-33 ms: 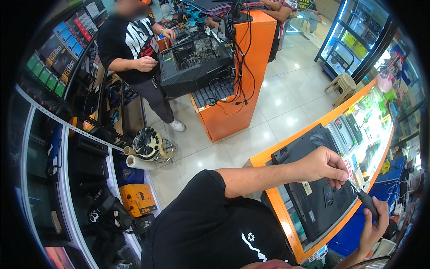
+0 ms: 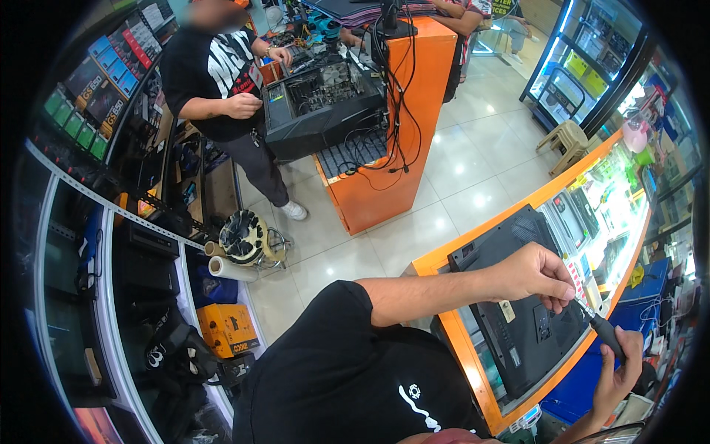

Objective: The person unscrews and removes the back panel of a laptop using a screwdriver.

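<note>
My right hand (image 2: 623,364) is closed around the dark handle of a screwdriver (image 2: 608,337), at the right end of the counter. The fingers of my left hand (image 2: 543,277) are pinched at the tip of its metal shaft; any small part between them is hidden. Below both hands a large black laptop (image 2: 529,333) lies bottom side up on the glass-topped counter with orange edges (image 2: 473,381). My left forearm reaches across the laptop and covers part of it.
A co-worker (image 2: 222,89) stands at the far left beside an opened black computer case (image 2: 325,103) on an orange desk (image 2: 392,192). A round stool (image 2: 244,237) and paper rolls (image 2: 229,268) stand on the floor. Shelves line the left; a beige plastic stool (image 2: 566,144) is far right.
</note>
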Demonstrator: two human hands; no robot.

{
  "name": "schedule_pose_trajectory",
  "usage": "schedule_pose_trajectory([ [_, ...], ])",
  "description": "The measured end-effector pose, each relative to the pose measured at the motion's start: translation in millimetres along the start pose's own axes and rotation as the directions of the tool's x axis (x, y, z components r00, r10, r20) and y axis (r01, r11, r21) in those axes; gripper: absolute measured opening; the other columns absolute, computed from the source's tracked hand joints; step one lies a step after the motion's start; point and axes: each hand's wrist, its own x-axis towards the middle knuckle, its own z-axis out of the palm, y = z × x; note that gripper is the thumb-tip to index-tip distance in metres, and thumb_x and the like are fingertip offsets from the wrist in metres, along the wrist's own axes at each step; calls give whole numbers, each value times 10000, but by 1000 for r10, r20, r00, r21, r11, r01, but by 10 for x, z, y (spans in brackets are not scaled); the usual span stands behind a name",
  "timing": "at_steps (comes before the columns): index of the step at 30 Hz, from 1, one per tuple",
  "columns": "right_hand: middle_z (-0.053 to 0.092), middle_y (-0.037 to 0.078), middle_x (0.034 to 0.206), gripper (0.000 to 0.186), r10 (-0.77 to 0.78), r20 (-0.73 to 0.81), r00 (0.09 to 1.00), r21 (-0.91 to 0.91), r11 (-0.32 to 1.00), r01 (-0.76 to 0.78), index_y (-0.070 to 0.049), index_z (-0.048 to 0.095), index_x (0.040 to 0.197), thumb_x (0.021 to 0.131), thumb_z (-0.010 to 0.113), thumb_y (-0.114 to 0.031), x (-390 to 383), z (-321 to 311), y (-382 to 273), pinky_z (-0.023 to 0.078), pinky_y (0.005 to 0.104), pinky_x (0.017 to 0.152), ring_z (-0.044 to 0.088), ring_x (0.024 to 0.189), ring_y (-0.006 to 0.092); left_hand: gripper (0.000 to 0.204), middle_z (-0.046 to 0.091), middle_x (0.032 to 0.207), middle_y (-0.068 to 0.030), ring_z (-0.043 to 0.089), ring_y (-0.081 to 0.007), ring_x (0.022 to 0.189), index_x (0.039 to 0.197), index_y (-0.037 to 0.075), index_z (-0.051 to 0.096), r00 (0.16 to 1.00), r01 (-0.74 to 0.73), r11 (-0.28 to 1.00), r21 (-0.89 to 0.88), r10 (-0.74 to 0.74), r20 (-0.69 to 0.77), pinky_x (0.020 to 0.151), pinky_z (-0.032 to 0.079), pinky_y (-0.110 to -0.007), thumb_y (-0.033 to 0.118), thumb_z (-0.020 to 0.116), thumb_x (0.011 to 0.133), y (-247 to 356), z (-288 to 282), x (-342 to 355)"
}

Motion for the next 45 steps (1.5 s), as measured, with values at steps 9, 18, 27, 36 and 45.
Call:
schedule_pose_trajectory([
  [9,652,154,1076,284,105,-41,994,53,993,-102,54,670,1115,840,734,20,75,77,9,496,351,921,626,1012,259,322,751,1025,-114,737,-205,997,1189,-44,695,1000,-1,993,114,-2,26,889,596,-314,106,792,922,-170,-22,40],
  [18,726,107,1010,269,330,208,921,-282,922,-267,5,700,1100,861,781,-88,-91,-758,516,516,339,839,687,923,230,379,658,1247,-127,649,-203,1196,1298,-19,657,999,18,828,560,8,-43,1006,538,-342,84,739,942,-515,-329,-121],
  [27,727,136,932,243,307,334,891,-327,924,-196,-4,707,1061,839,785,-67,-276,-582,718,534,366,768,700,849,293,298,643,1227,-110,653,-169,1141,1243,-47,672,993,86,817,570,-22,-119,965,525,-283,43,710,961,-653,-480,-163],
  [36,722,131,950,220,283,403,870,-374,919,-126,-17,699,1034,834,775,-67,-232,-390,783,539,414,786,695,900,353,296,632,1232,-102,653,-174,1154,1241,-48,672,991,102,806,583,-33,-127,978,521,-289,38,711,960,-652,-465,-162],
  [45,696,109,974,188,222,427,877,-437,899,-15,-47,668,1011,839,743,-33,-156,-242,706,519,448,797,684,949,347,291,664,1206,-103,659,-176,1136,1216,-36,693,992,106,789,605,-40,-122,959,523,-292,61,726,944,-639,-400,-122],
])
